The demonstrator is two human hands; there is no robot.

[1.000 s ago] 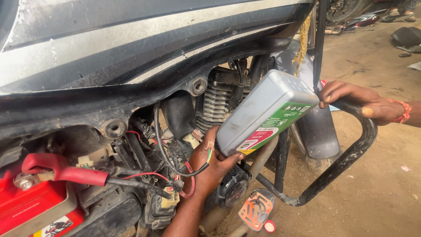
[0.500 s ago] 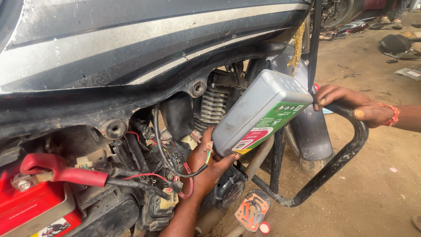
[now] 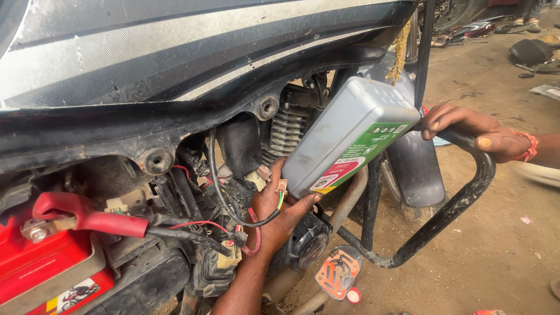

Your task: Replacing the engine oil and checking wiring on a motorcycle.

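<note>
My left hand [image 3: 280, 213] reaches up from below and grips the lower end of a grey plastic oil bottle [image 3: 350, 137] with a green and red label. The bottle is tilted, its base up and to the right, its lower end down among the wires beside the motorcycle's finned engine cylinder [image 3: 286, 131]. The bottle's mouth is hidden behind my hand. My right hand [image 3: 475, 128], with a red band at the wrist, comes in from the right. Its fingers curl over the top of the black crash guard bar [image 3: 461, 201], close to the bottle's base.
The motorcycle's black and silver side panel [image 3: 175, 46] fills the top. A red battery [image 3: 46, 262] with a red terminal boot [image 3: 87, 216] sits lower left. A black mudguard [image 3: 414, 169] stands behind the guard bar. A small red cap [image 3: 353, 296] lies low by an orange-marked plate [image 3: 335, 271]. Dirt ground spreads right.
Both hands keep their holds. The bottle has shifted only slightly left and down in view as the camera moved.
</note>
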